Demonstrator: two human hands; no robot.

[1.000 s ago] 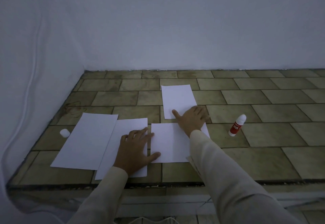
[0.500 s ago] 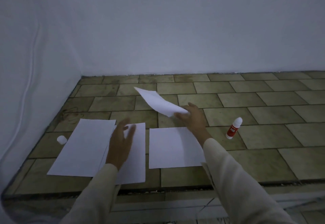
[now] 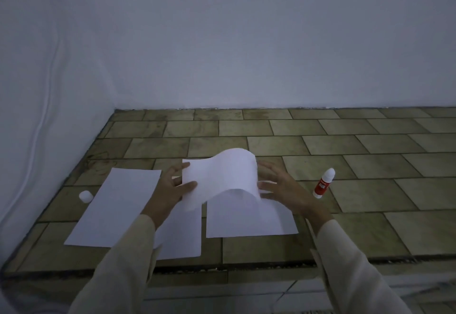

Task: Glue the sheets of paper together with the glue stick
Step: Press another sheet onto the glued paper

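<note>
Four paper sheets [image 3: 222,175], one glue stick [image 3: 323,184], one cap [image 3: 85,195].

We seem to be in a bare, dim corner of a plain house or utility room; which of the two we cannot tell. A built-in worktop [image 3: 370,190] of worn, stained olive-brown tiles laid brick-fashion runs into the corner where the whitewashed back wall [image 3: 246,42] meets the left wall [image 3: 22,79]. A thin white cable [image 3: 45,108] trails down the left wall. Below the worktop's rough front edge [image 3: 246,268] we see paler tiling [image 3: 222,296]. Household stationery lies on the worktop: paper sheets [image 3: 118,202] and a glue stick [image 3: 323,184].
</note>
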